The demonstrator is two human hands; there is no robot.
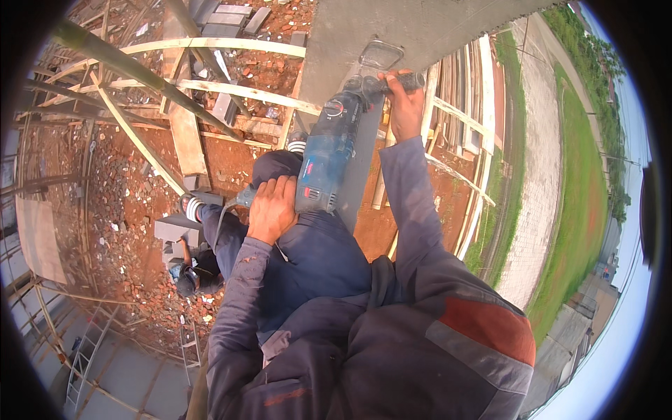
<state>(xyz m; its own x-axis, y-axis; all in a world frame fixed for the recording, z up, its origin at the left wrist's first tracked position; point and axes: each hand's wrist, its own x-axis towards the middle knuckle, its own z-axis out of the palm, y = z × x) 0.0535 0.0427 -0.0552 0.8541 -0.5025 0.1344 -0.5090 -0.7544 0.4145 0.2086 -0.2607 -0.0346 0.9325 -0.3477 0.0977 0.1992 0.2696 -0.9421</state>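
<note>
A blue and black rotary hammer drill stretches away from my lap, its nose over a grey concrete surface. My left hand is closed round the rear handle, where a grey cord hangs down. On the black side handle, near the tool's front, my right hand is wrapped with the fingers curled over. Beyond the nose shows a rounded rectangular metal loop. The tip of any bit is hidden from this view.
Bamboo poles and timber strips cross on the left, above reddish rubble ground far below. Down there a person works beside grey blocks. A ladder leans at lower left. More timber stands right, before a pale road.
</note>
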